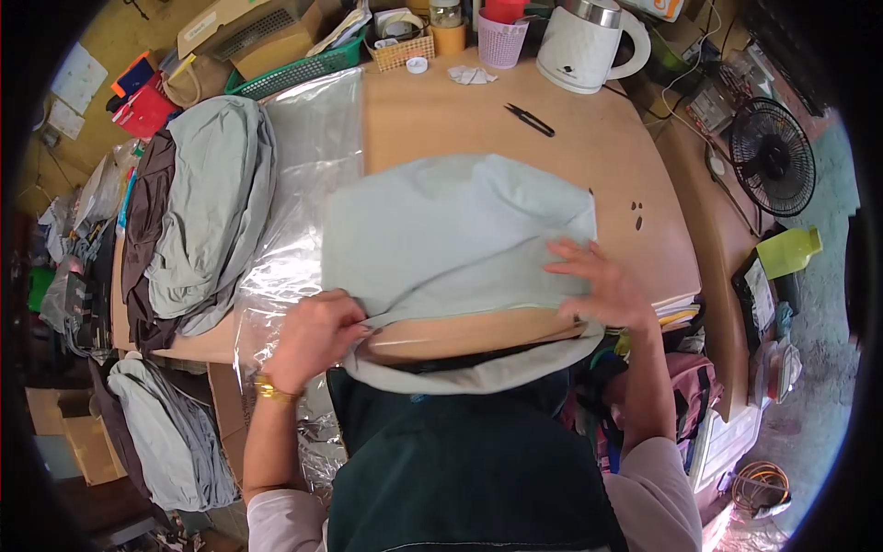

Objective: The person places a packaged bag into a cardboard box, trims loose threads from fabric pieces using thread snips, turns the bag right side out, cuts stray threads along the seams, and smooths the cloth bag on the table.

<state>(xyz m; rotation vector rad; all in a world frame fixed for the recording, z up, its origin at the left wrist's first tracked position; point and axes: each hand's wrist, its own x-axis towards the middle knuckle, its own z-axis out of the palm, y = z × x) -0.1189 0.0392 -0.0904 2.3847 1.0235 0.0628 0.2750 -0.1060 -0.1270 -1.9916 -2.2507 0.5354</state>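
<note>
A pale grey-green cloth (pixel 423 230) lies partly folded on the table in front of me. Its near edge forms a loop (pixel 478 375) that sags over the table's front edge, with bare tabletop showing inside. My left hand (pixel 317 333), with a gold-coloured watch (pixel 274 387) on the wrist, is closed and pinches the cloth at its near left corner. Over the near right corner, my right hand (pixel 602 287) has its fingers spread and touches the cloth. Whether the thumb presses the fabric from below is hard to see.
Clear plastic sheeting (pixel 308 175) lies left of the cloth, beside a pile of green and brown fabric (pixel 207 202). Black thread snips (pixel 531 120) and small dark pieces (pixel 638 217) are on the table (pixel 432 120). A white kettle (pixel 578 51) and a fan (pixel 773 156) stand farther back.
</note>
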